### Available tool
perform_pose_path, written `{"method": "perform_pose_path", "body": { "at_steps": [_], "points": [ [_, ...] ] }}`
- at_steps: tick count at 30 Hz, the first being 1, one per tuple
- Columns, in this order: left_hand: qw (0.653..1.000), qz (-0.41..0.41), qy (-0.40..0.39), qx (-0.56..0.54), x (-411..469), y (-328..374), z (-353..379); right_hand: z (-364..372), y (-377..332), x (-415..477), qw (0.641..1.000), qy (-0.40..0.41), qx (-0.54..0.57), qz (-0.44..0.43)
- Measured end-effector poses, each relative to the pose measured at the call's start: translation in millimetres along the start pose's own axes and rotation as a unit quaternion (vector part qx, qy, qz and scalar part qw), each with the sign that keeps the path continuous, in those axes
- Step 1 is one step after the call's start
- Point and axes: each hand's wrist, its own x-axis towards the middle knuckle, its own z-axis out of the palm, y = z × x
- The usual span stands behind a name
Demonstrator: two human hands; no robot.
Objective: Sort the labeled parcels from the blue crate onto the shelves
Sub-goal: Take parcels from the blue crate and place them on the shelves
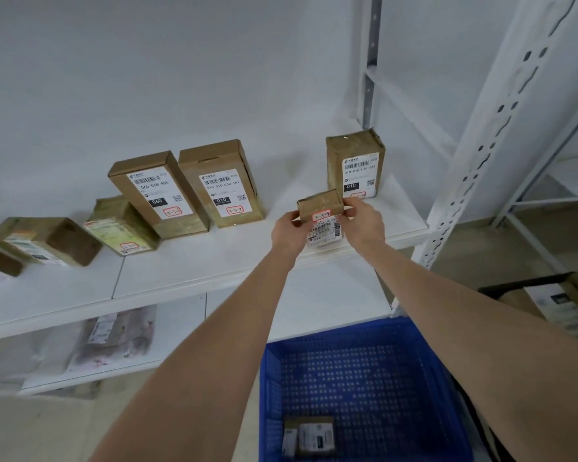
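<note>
- Left hand pinches the small parcel at the shelf front; released there, it could topple off the edge.
- Right hand pinches its other end; whether it rests down yet is unclear.
- Tall box just behind could get knocked.

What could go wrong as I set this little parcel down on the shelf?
1. The left hand and right hand hold the small parcel over the front part of the shelf. Set down there, it might slip off the edge toward the blue crate.
2. The upright box stands just behind the right hand, and a nudge could tip it.
</note>
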Motion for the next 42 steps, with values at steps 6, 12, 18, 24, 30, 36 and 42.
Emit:
{"method": "perform_pose_path", "body": {
  "at_steps": [6, 12, 18, 24, 30, 36, 42],
  "points": [
    [0.976, 0.134, 0.025, 0.17, -1.5, 6.6, -2.9, -3.5, -1.7, 3.2, 0.997, 0.002, -0.074, -0.019],
    [0.892, 0.246, 0.055, 0.374, -5.3, 11.0, -9.6, -10.4, -11.3, 3.1, 0.966, -0.016, -0.203, -0.158],
    [0.825, 0.289, 0.074, 0.479, -0.6, 11.2, -8.4, -5.3, -11.4, 9.5, 0.944, -0.012, -0.268, -0.191],
    [0.826, 0.294, 0.068, 0.476, 14.4, 15.3, -10.1, 5.2, -11.2, 19.3, 0.949, 0.0, -0.26, -0.179],
    [0.82, 0.29, 0.075, 0.487, 37.3, 21.2, -11.3, 15.3, -16.9, 38.0, 0.952, 0.014, -0.251, -0.175],
    [0.82, 0.286, 0.079, 0.49, 65.2, 27.7, -13.6, 29.7, -20.5, 60.5, 0.954, 0.033, -0.25, -0.164],
    [0.831, 0.283, 0.076, 0.473, 85.4, 35.2, -13.3, 38.4, -22.5, 77.7, 0.956, 0.05, -0.24, -0.16]
  ]
}}
